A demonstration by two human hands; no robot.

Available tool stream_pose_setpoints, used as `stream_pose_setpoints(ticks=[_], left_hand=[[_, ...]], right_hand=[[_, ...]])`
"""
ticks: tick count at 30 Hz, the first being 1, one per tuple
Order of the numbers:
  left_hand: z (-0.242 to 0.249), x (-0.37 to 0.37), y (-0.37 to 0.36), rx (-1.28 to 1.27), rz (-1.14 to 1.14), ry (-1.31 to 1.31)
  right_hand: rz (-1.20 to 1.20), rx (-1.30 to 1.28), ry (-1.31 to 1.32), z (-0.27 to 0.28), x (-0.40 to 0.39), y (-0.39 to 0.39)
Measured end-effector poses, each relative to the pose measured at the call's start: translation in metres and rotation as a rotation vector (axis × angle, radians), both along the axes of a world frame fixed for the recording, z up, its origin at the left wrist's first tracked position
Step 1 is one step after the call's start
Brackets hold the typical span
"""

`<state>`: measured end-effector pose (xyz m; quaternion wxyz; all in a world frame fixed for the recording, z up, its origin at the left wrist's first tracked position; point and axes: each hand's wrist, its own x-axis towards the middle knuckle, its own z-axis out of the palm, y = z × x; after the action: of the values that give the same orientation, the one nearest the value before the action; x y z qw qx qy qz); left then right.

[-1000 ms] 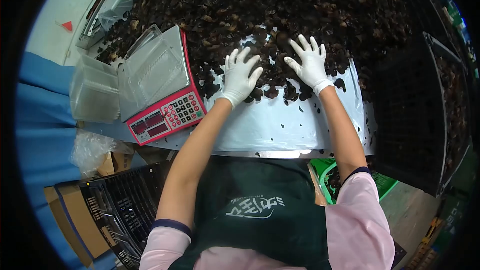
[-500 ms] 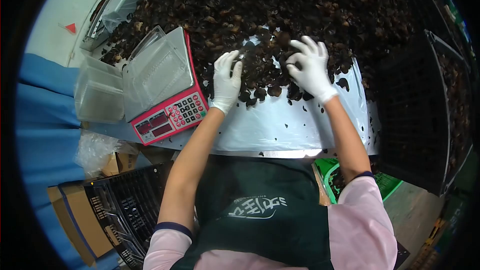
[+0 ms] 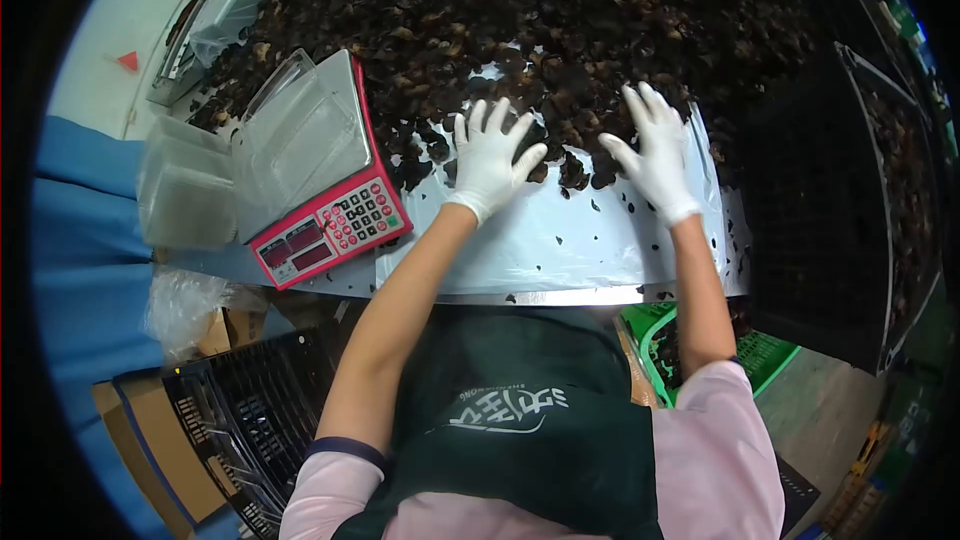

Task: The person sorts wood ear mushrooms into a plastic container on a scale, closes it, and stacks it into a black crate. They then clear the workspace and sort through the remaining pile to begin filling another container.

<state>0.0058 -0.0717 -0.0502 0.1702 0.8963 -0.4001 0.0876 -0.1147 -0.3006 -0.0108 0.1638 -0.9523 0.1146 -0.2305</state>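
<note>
A wide heap of dark brown, curled pieces, which look like wood ear fungus (image 3: 560, 10), covers the back of the table. My left hand (image 3: 490, 162), in a white glove, lies at the heap's front edge with its fingers spread, dark pieces around the fingertips. To the right, my gloved right hand (image 3: 655, 153) is also open, fingers stretched toward the heap and thumb pointing left. Loose dark pieces lie between the two hands. A red scale (image 3: 335, 230) with a clear plastic tray (image 3: 308, 135) on its plate stands left of my left hand.
Stacked clear containers (image 3: 188, 185) stand left of the scale. A tall black crate (image 3: 815, 210) is at the right. Below the table edge are a green basket (image 3: 775, 360), black crates (image 3: 265, 400) and cardboard (image 3: 165, 445).
Both hands have opened from bent fingers to spread ones. My left hand has moved right, and my right hand slightly right. The loose pieces between them lie farther back from the table's front edge.
</note>
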Motion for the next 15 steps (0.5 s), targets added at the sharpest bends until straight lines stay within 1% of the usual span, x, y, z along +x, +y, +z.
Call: stream_pose_setpoints(ticks=[1, 2, 3, 4, 6, 8, 9, 12, 13, 15], left_hand=[[0.004, -0.007, 0.005, 0.005, -0.040, 0.039], [0.010, -0.017, 0.012, 0.013, -0.079, 0.081], [0.015, -0.028, 0.020, -0.034, -0.125, 0.086], [0.015, -0.041, 0.030, -0.050, -0.154, 0.074], [0.022, -0.069, 0.049, -0.051, -0.194, 0.085], [0.020, -0.096, 0.069, -0.068, -0.235, 0.151], [0.015, -0.110, 0.079, -0.062, -0.265, 0.182], [0.009, -0.138, 0.096, -0.037, -0.287, 0.189], [0.007, -0.137, 0.100, -0.070, -0.295, 0.186], [0.006, -0.128, 0.105, -0.150, -0.286, 0.216]], right_hand=[[0.032, -0.041, 0.001, -0.021, 0.019, 0.007], [0.066, -0.081, 0.004, -0.030, 0.031, 0.018], [0.155, -0.076, 0.052, -0.037, 0.034, 0.027], [0.237, -0.061, 0.085, -0.030, 0.025, 0.042], [0.411, -0.049, 0.074, -0.037, 0.002, 0.063], [0.502, 0.049, 0.120, -0.026, -0.036, 0.081], [0.545, 0.061, 0.140, -0.031, -0.053, 0.087], [0.521, 0.065, 0.228, -0.033, -0.091, 0.095], [0.508, 0.091, 0.204, -0.029, -0.092, 0.089], [0.462, 0.141, 0.062, -0.027, -0.087, 0.069]])
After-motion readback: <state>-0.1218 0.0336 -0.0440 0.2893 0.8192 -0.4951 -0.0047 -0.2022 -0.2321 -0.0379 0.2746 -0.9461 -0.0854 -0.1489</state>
